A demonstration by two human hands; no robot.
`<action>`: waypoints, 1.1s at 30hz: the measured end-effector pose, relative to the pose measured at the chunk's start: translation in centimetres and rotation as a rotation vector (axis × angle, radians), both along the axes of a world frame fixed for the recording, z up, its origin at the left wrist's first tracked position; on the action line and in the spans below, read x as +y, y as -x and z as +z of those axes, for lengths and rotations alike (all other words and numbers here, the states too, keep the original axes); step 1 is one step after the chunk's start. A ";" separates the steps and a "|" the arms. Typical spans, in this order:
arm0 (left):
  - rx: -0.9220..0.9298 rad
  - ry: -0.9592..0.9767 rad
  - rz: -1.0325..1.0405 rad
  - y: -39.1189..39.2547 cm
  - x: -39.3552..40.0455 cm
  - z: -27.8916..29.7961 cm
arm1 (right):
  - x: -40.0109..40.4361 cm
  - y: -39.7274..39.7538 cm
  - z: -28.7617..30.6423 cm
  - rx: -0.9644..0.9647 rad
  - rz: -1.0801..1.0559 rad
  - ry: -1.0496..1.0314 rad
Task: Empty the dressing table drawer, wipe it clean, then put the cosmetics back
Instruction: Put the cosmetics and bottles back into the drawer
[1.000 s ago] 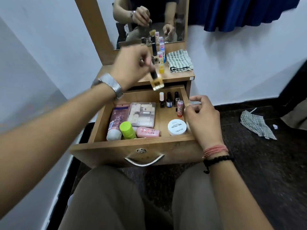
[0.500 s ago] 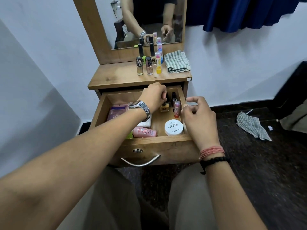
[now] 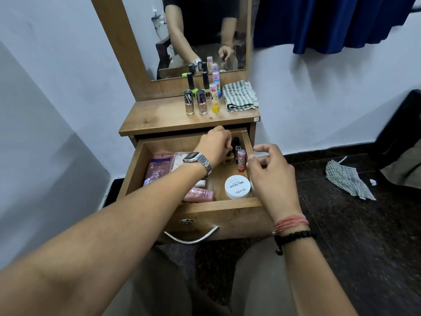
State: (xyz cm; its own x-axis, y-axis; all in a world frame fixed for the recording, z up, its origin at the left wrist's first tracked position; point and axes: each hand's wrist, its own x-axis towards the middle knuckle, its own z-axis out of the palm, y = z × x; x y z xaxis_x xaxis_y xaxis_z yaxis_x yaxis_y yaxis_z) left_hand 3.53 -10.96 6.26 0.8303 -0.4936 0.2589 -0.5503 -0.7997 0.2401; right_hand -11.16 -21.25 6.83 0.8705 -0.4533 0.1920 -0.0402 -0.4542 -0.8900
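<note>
The wooden drawer point(image 3: 218, 207) stands pulled out, with cosmetics inside. My left hand point(image 3: 214, 144) reaches to its back right, fingers closed over the top of a small yellow bottle point(image 3: 229, 160) that rests on the drawer floor. Beside it stand a black bottle point(image 3: 236, 142) and a pink lip balm stick point(image 3: 241, 160). My right hand point(image 3: 271, 176) hovers over the drawer's right edge, fingers apart and holding nothing. A white nail polish jar point(image 3: 237, 187), a pink tube point(image 3: 199, 194) and a purple tube point(image 3: 157, 169) lie in the drawer. My left forearm hides part of the drawer.
On the tabletop stand two nail polish bottles point(image 3: 189, 102), a colourful tube point(image 3: 214, 98), further bottles and a folded striped cloth point(image 3: 240, 95). Behind them is a mirror point(image 3: 205, 30). Another cloth point(image 3: 348, 180) lies on the dark floor at the right. My knees sit under the drawer handle point(image 3: 191, 238).
My left hand has carried the small yellow bottle down from above the tabletop's front edge into the drawer's back right corner. My right hand stayed by the drawer's right edge.
</note>
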 end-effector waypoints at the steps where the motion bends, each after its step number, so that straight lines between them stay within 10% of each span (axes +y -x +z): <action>1: -0.001 -0.001 -0.007 0.0 0.0 0.0 | 0.0 0.0 0.0 0.001 0.000 0.001; 13: -0.251 0.406 0.145 -5.7 5.4 9.9 | 0.1 -0.2 -0.2 0.016 0.013 0.026; 33: -0.130 0.098 0.237 -14.6 5.3 11.1 | -0.1 -0.6 -0.2 0.060 0.064 0.009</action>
